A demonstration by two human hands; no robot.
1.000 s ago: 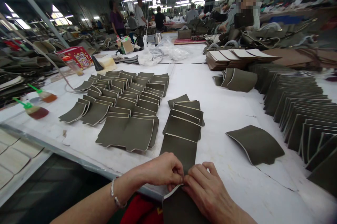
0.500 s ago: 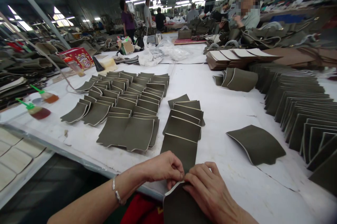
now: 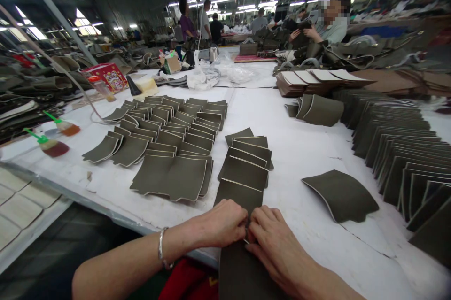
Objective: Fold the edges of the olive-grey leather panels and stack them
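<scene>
Both hands meet at the top edge of a dark olive leather piece (image 3: 243,274) at the table's near edge. My left hand (image 3: 229,222), below a silver bracelet, has its fingers closed at that edge. My right hand (image 3: 269,236) pinches the same edge close beside it, with its fingers lying over the leather. The fingertips hide what exactly they grip. Just beyond the hands, a column of overlapping olive pieces (image 3: 243,172) lies on the white table, its nearest piece partly behind my fingers.
Many olive pieces (image 3: 169,173) overlap at left. A single curved piece (image 3: 340,196) lies at right, beside a long fanned row (image 3: 405,150). Two green-tipped bottles (image 3: 52,146) lie at the left edge. A co-worker (image 3: 334,27) handles dark material behind stacked brown pieces (image 3: 299,85).
My hands have moved slightly away from me and closed tighter together along the leather edge. The left fingers have curled in. The co-worker has raised dark material in both hands.
</scene>
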